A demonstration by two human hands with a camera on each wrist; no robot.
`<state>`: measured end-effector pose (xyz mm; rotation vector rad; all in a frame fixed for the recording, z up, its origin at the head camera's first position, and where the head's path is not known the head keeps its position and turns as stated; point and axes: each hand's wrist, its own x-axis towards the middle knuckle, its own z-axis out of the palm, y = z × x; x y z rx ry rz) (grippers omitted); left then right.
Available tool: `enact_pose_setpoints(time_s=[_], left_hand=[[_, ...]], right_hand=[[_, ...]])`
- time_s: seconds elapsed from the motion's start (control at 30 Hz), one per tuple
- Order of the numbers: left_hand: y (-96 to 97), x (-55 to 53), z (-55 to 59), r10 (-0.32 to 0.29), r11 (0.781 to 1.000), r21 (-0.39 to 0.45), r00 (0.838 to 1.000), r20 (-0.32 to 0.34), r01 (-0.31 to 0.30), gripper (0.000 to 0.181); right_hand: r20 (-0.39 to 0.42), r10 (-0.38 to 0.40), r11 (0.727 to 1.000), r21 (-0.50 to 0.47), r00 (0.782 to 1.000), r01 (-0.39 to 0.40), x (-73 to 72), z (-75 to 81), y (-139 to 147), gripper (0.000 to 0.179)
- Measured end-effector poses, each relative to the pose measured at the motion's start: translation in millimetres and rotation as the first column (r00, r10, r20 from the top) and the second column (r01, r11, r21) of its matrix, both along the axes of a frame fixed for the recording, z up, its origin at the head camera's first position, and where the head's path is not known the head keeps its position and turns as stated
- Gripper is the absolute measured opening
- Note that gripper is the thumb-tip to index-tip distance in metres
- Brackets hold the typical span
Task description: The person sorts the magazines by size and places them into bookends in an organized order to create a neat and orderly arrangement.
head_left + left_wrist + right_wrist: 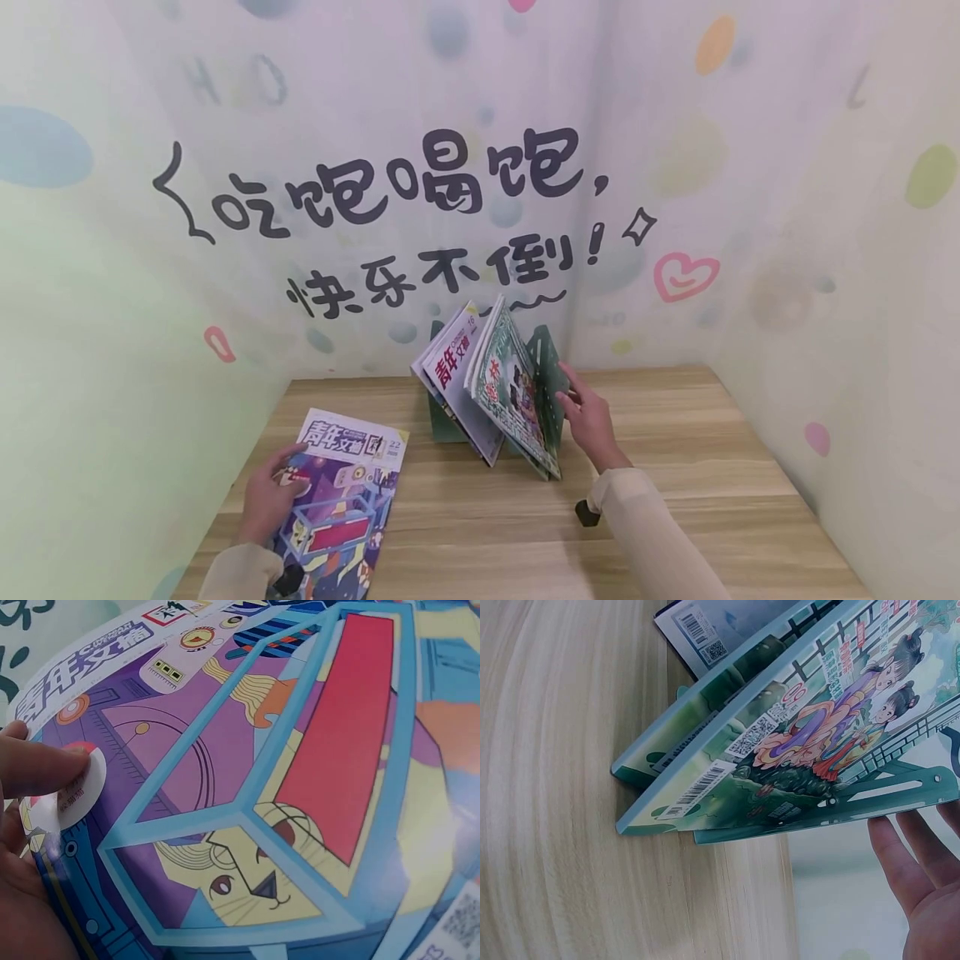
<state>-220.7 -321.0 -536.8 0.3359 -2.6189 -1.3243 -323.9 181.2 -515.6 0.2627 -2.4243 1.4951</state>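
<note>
A purple magazine (341, 500) with a white title band is gripped at its left edge by my left hand (273, 493). In the left wrist view the thumb (45, 766) lies on the cover while other fingers go under the edge. Green-covered magazines (513, 392) lean in a dark green bookend (553, 375), beside white-covered magazines (459, 375) tilted the other way. My right hand (592, 421) is at the bookend's right panel, its fairly straight fingers touching the panel's outer side in the right wrist view.
The wood-grain table (480, 533) meets a patterned wall (360, 333) behind the bookend. Side walls rise at the left and right of the table. A black wrist strap piece (587, 513) shows under the right sleeve.
</note>
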Motion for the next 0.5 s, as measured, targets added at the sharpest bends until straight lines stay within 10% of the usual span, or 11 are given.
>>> enact_pose_setpoints(time_s=[0.5], left_hand=[[15.7, 2.1, 25.7, -0.054, 0.996, 0.07, 0.998, 0.011, 0.053, 0.048]], right_hand=[[-0.014, -0.003, 1.0, 0.0, 1.0, 0.003, -0.4, -1.5, -0.2, 0.053]])
